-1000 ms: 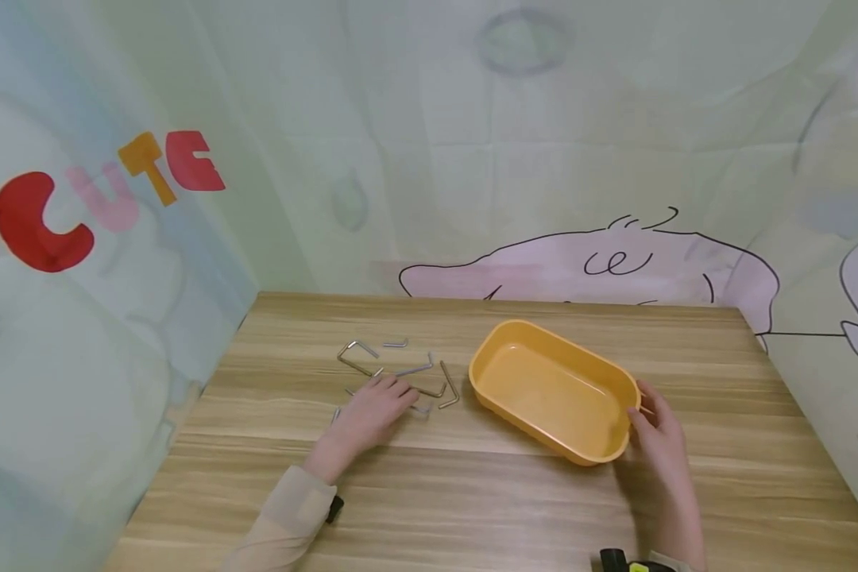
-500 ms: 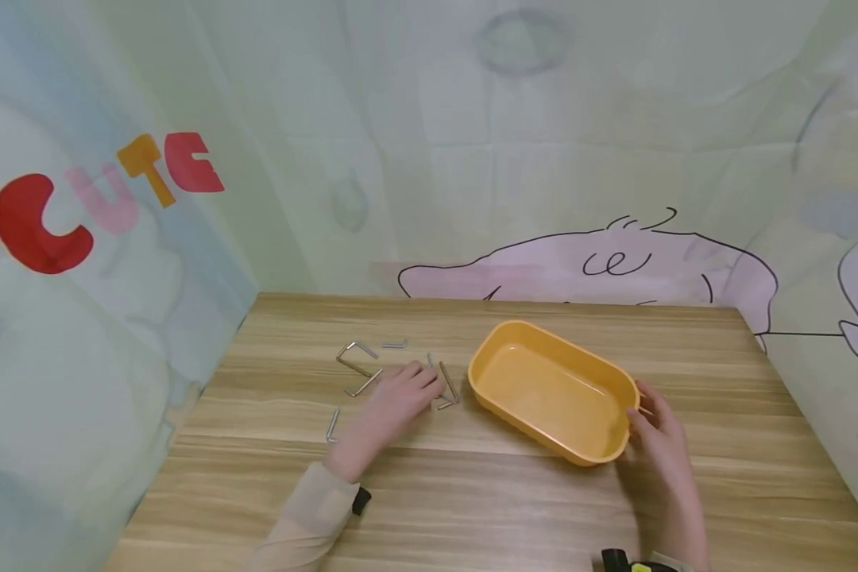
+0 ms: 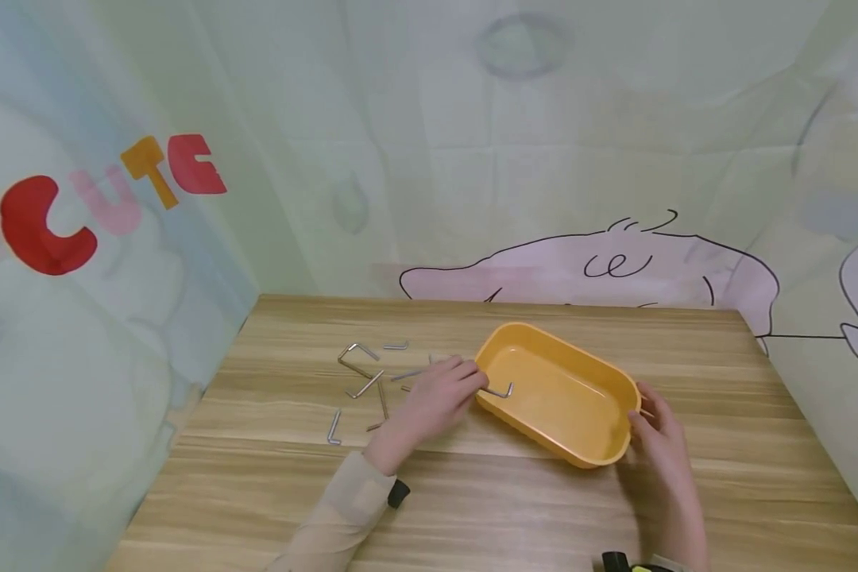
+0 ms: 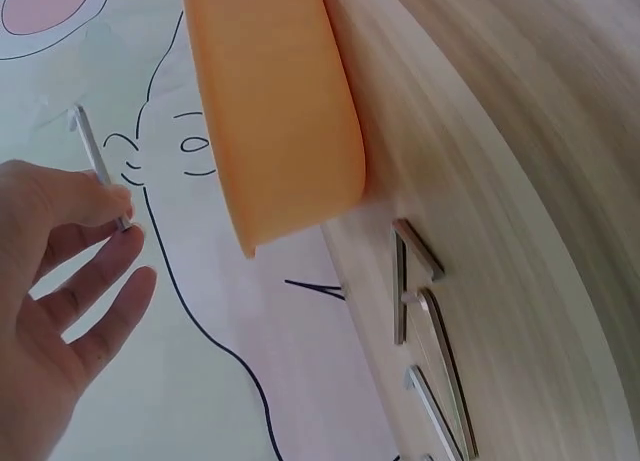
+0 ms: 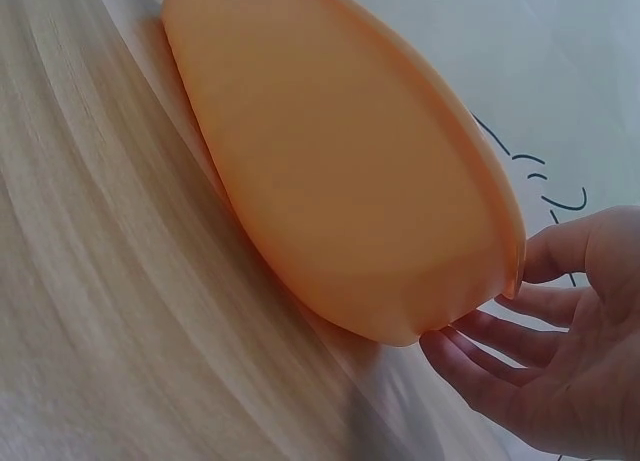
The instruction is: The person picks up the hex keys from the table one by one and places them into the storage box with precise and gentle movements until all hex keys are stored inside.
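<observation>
A small bent silver metal hex key [image 3: 499,392] is pinched between the fingertips of the left hand [image 3: 439,397], held just over the near-left rim of the oblong orange plastic tray [image 3: 608,453]. The tray's right end is touched by the loosely spread fingers of the right hand [image 3: 659,433]. More silver hex keys [image 3: 361,373] lie scattered left of the tray on the wooden table [image 3: 472,508].

The tray [image 3: 618,445] is plain orange-yellow, and the hex keys [image 3: 361,372] are silvery grey metal, as is the one over the tray [image 3: 500,392]. The worktop [image 3: 472,508] shows light wood grain in tan streaks. The backdrop [image 3: 429,159] is pale green with a pink cartoon figure outlined in black and red, pink and orange letters [image 3: 107,199].
</observation>
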Tool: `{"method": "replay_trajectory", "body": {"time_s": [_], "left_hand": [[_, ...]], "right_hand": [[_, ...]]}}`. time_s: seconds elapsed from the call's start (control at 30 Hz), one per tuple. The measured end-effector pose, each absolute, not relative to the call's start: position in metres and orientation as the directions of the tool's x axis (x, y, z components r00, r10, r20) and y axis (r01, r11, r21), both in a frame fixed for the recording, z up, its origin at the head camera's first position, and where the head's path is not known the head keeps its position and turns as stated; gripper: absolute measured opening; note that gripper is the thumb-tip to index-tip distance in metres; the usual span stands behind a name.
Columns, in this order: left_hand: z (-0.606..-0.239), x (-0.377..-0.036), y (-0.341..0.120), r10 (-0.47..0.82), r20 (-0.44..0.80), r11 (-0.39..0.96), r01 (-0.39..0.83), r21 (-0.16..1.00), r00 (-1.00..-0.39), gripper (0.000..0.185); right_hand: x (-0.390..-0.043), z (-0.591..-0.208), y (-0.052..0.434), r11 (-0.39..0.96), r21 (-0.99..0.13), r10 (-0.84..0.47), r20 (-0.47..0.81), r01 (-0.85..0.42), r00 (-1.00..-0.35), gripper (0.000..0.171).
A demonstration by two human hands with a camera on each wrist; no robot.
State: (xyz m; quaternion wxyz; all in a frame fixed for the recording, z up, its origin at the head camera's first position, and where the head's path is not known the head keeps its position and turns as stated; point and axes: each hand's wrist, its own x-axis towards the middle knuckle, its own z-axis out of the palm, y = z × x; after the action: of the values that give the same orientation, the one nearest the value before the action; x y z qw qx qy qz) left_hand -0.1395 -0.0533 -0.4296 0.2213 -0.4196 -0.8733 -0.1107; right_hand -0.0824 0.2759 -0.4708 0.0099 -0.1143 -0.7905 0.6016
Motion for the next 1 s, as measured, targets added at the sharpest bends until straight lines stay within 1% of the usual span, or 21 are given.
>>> {"method": "replay_trajectory", "body": {"time_s": [0.1, 0.37, 0.63, 0.9, 1.0], "left_hand": [[-0.430, -0.141, -0.046, 0.691, 0.455, 0.628, 0.778, 0.006, -0.561, 0.013], [-0.430, -0.151, -0.023, 0.694, 0.350, 0.659, 0.751, 0.042, -0.629, 0.013], [-0.433, -0.161, -0.008, 0.692, 0.333, 0.666, 0.744, 0.047, -0.641, 0.014], [-0.437, -0.171, 0.002, 0.688, 0.245, 0.692, 0.719, 0.062, -0.683, 0.011], [-0.439, -0.174, 0.005, 0.689, 0.215, 0.699, 0.713, 0.055, -0.692, 0.014]], "right_hand": [[-0.081, -0.472, 0.276, 0.259, -0.951, 0.193, -0.118, 0.166, -0.974, 0.052], [-0.083, -0.473, 0.278, 0.219, -0.958, 0.173, -0.147, 0.184, -0.974, 0.053], [-0.082, -0.472, 0.277, 0.233, -0.962, 0.169, -0.107, 0.145, -0.980, 0.053], [-0.082, -0.473, 0.278, 0.212, -0.967, 0.213, -0.098, 0.144, -0.972, 0.053], [-0.083, -0.474, 0.277, 0.206, -0.967, 0.222, -0.104, 0.151, -0.970, 0.053]]}}
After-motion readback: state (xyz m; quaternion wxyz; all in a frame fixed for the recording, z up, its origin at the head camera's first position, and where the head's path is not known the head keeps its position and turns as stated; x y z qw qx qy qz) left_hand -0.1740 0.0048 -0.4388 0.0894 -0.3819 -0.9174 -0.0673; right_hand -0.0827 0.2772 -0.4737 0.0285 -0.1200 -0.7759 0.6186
